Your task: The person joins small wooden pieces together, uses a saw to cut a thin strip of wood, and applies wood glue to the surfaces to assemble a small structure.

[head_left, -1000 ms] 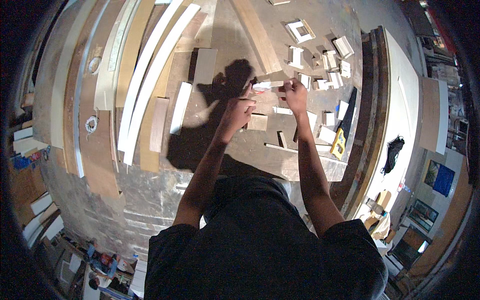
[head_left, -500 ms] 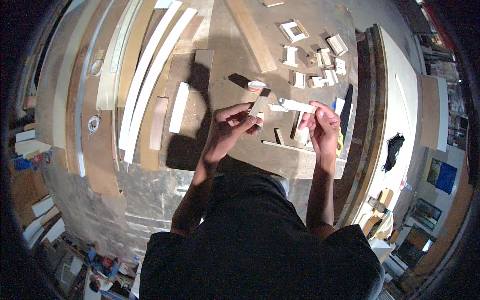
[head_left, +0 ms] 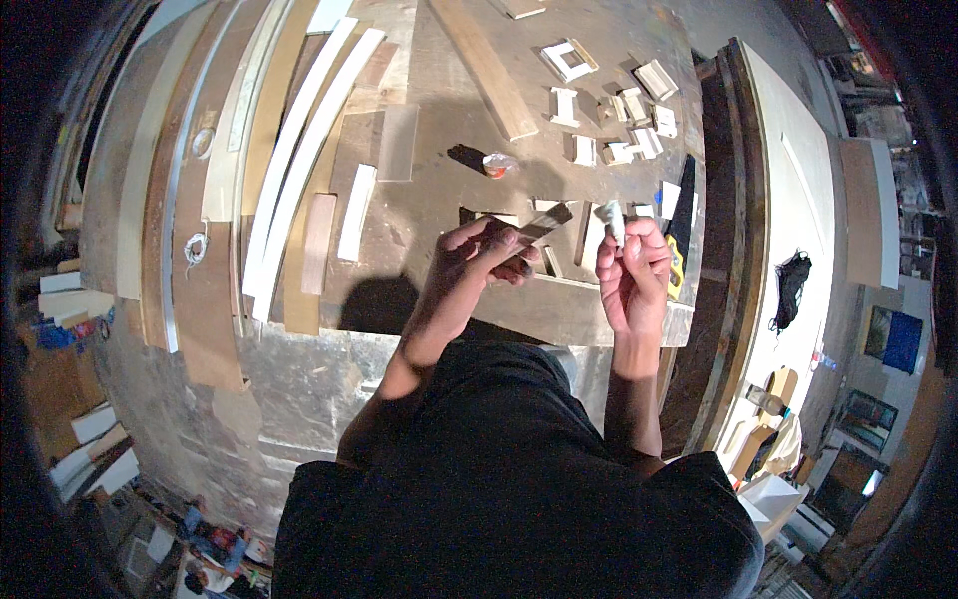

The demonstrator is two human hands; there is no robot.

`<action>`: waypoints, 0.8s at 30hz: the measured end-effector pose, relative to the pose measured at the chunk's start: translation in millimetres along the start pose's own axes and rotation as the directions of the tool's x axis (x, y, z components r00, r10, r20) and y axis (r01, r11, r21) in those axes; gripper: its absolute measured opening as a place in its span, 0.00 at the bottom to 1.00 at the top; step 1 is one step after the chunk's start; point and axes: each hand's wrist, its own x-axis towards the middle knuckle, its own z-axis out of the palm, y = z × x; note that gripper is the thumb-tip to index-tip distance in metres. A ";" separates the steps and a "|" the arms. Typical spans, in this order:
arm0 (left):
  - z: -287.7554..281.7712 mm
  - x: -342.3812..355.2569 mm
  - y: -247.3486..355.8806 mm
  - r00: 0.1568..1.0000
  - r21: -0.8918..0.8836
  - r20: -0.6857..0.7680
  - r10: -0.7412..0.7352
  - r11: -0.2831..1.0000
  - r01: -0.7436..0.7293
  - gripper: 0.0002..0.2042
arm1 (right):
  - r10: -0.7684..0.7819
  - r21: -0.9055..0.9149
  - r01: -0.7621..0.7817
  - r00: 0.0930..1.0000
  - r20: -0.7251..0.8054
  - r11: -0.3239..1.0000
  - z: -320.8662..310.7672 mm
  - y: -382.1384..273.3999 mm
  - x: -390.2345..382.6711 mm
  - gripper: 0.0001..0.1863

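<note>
Over the near part of the workbench (head_left: 439, 190), my left hand (head_left: 474, 258) pinches a short wooden strip (head_left: 547, 224), whose free end points up and to the right. My right hand (head_left: 636, 272) is closed around a small white squeeze tube (head_left: 613, 222), its tip upward, beside the strip and apart from it. Several thin wood pieces lie on the bench beneath and between my hands, partly hidden. A small round red-and-white tub (head_left: 496, 166) stands beyond my left hand.
Small assembled wooden pieces (head_left: 583, 151) cluster at the far right of the bench. A handsaw with a yellow handle (head_left: 676, 268) lies by the right edge. Long boards and white strips (head_left: 299, 160) cover the left. A pale panel (head_left: 798, 190) bears a black cord bundle (head_left: 793, 290).
The strip in my left hand has tilted from steep to flatter, toward the right. My right hand has lowered slightly and turned the tube from sideways to upright. The view has shifted a little.
</note>
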 end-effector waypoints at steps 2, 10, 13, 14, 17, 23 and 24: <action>9.4 -10.9 0.5 0.999 0.006 0.048 0.012 1.000 -0.012 0.08 | -0.069 0.015 0.069 0.997 -0.023 0.998 9.3 -4.2 -2.0 0.09; 24.8 -37.8 -0.5 0.908 -0.040 0.310 -0.283 0.950 0.309 0.17 | -0.108 0.056 0.106 0.993 0.041 0.993 11.0 -16.2 -17.3 0.09; 19.4 -42.6 -9.5 0.890 -0.193 0.355 -0.284 0.910 0.367 0.18 | -0.168 0.017 0.168 0.985 0.023 0.986 10.3 -30.2 -27.4 0.11; 20.1 -45.5 -9.5 0.902 -0.248 0.348 -0.255 0.903 0.350 0.19 | -0.203 -0.095 0.203 0.979 0.007 0.975 10.6 -38.7 -31.3 0.12; 24.2 -54.0 -3.4 0.933 -0.259 0.307 -0.187 0.927 0.271 0.20 | -0.265 -0.287 0.258 0.964 0.015 0.923 3.4 -53.9 -47.9 0.13; 36.1 -69.0 7.8 0.957 -0.112 0.265 -0.115 0.982 0.149 0.18 | -0.250 -0.571 0.190 0.968 -0.029 0.799 27.4 -68.2 -79.5 0.08; 38.9 -71.0 9.9 0.964 -0.052 0.253 -0.079 0.994 0.095 0.18 | -0.257 -0.562 0.207 0.966 -0.010 0.801 29.5 -68.6 -81.5 0.07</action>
